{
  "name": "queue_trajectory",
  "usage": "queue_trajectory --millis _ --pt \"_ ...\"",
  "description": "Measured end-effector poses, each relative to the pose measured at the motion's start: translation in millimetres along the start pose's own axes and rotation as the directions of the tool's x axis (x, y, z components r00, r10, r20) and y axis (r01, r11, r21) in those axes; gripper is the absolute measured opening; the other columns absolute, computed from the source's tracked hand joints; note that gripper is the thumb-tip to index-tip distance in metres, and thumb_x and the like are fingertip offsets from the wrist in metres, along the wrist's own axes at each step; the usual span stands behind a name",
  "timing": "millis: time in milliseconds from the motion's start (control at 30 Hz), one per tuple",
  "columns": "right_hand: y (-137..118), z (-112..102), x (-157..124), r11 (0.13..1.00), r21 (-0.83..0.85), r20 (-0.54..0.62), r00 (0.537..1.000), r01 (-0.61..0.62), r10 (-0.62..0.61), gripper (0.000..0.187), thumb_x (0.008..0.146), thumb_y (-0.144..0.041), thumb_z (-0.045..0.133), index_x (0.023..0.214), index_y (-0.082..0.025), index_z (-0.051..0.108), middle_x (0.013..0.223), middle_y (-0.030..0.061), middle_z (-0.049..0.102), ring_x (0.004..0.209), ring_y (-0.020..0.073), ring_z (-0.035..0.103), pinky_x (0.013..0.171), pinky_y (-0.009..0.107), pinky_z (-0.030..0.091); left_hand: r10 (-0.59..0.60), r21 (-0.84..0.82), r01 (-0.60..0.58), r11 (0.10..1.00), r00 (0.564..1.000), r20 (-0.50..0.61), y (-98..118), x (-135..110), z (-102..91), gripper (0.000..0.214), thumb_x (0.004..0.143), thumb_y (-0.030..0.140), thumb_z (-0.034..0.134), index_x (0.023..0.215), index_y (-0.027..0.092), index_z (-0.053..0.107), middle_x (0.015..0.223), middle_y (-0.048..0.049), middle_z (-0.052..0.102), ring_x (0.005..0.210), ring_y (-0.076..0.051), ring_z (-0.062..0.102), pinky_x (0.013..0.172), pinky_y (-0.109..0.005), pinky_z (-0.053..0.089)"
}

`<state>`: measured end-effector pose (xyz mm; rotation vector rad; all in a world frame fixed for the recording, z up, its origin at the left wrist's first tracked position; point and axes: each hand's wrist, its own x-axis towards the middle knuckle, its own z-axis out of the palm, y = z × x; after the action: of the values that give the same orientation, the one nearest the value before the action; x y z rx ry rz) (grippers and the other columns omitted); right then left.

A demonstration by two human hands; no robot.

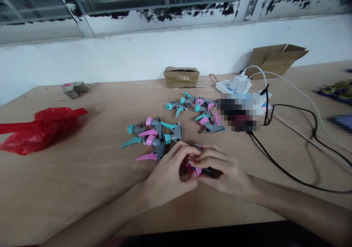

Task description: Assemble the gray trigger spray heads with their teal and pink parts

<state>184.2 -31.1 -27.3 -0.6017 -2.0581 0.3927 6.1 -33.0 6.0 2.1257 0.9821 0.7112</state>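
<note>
A grey trigger spray head with a pink collar (195,170) is between my two hands, close to the table's front edge. My right hand (224,168) is closed round its grey body, which the fingers mostly hide. With curled fingers and thumb, my left hand (169,173) pinches at the pink end. Whether a small part sits between those fingertips, I cannot tell. Just beyond my left hand lies a cluster of grey spray heads (156,144) with pink or teal collars and triggers. Farther back is a second group of similar spray heads (203,109).
On the left lies a red plastic bag (46,128). Along the wall are a small cardboard box (181,77), an open carton (275,62) and a grey block-like bundle (74,89). A white power strip (233,87) and black cables (291,181) occupy the right side.
</note>
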Motion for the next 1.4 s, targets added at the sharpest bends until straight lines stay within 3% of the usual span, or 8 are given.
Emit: queue_trajectory --millis 267,533,700,867,1000,1167,1267,1400 --pt "2 0 -1 0.998 -0.052 0.002 0.999 -0.044 0.044 0.028 0.07 -0.015 0.069 0.095 -0.02 0.059 0.086 0.0008 0.066 0.084 0.0144 0.06 0.084 0.037 0.044 -0.015 0.011 0.015 1.0 0.998 -0.063 -2 -1 6.6 0.043 0.062 0.002 0.051 0.1 0.02 0.044 0.098 -0.0024 0.048 0.077 -0.012 0.052 0.065 -0.024 0.047" --pt "-3 2 2 0.985 -0.156 -0.041 0.997 -0.07 0.064 0.013 0.075 -0.012 0.061 0.086 -0.02 0.06 0.083 0.0009 0.066 0.08 0.0138 0.06 0.081 0.035 0.044 -0.024 0.04 0.03 0.999 0.989 -0.149 1 -1 13.2 0.033 0.069 0.0 0.049 0.095 0.02 0.046 0.094 -0.0016 0.048 0.077 -0.011 0.052 0.064 -0.022 0.046" --pt "-3 1 0 0.969 -0.233 -0.099 0.994 -0.077 0.055 0.022 0.073 -0.013 0.063 0.093 -0.021 0.059 0.086 0.0011 0.067 0.08 0.0151 0.061 0.079 0.036 0.044 -0.055 0.248 0.133 0.96 0.953 -0.299 4 -2 13.3 0.015 0.07 0.01 0.055 0.081 0.018 0.05 0.088 -0.0017 0.05 0.073 -0.013 0.053 0.062 -0.026 0.046" --pt "0 5 2 0.963 -0.257 -0.061 0.996 -0.084 0.07 0.022 0.073 -0.009 0.059 0.092 -0.02 0.059 0.087 0.0021 0.067 0.08 0.0155 0.061 0.078 0.035 0.045 -0.029 0.472 0.14 0.87 0.972 -0.235 3 -1 10.7 0.007 0.071 0.014 0.053 0.066 0.018 0.055 0.073 0.0002 0.056 0.063 -0.013 0.053 0.056 -0.026 0.041" --pt "3 8 5 0.968 -0.228 -0.048 0.994 -0.105 0.097 0.02 0.072 -0.008 0.06 0.089 -0.019 0.06 0.086 0.0021 0.067 0.082 0.0158 0.06 0.077 0.034 0.046 -0.013 0.535 0.135 0.834 0.974 -0.226 3 0 11.0 0.009 0.071 0.015 0.053 0.062 0.018 0.054 0.071 0.0008 0.057 0.056 -0.011 0.05 0.051 -0.025 0.037" --pt "1 4 6 0.971 -0.184 -0.063 0.988 -0.153 0.144 0.019 0.073 -0.014 0.064 0.091 -0.019 0.059 0.089 0.0027 0.066 0.084 0.0164 0.061 0.076 0.033 0.047 0.016 0.556 0.14 0.819 0.964 -0.266 3 -1 4.0 0.007 0.072 0.016 0.054 0.066 0.017 0.057 0.074 0.0012 0.057 0.057 -0.01 0.051 0.053 -0.024 0.038" --pt "2 -1 4 0.951 -0.154 -0.117 0.961 -0.268 0.251 0.022 0.072 -0.025 0.068 0.092 -0.019 0.059 0.088 0.0042 0.065 0.086 0.0182 0.061 0.075 0.034 0.049 -0.006 0.529 0.199 0.825 0.939 -0.344 -2 1 -9.6 0.011 0.075 0.016 0.052 0.066 0.017 0.058 0.072 0.0015 0.054 0.056 -0.01 0.049 0.054 -0.024 0.037" --pt "4 -5 3 0.931 -0.073 -0.12 0.93 -0.357 0.347 0.028 0.071 -0.034 0.068 0.095 -0.021 0.06 0.089 0.0038 0.064 0.087 0.0184 0.06 0.077 0.035 0.05 -0.07 0.247 0.128 0.961 0.971 -0.228 -2 4 -21.7 0.011 0.079 0.015 0.052 0.07 0.016 0.059 0.07 0.0021 0.051 0.059 -0.009 0.048 0.054 -0.021 0.037"
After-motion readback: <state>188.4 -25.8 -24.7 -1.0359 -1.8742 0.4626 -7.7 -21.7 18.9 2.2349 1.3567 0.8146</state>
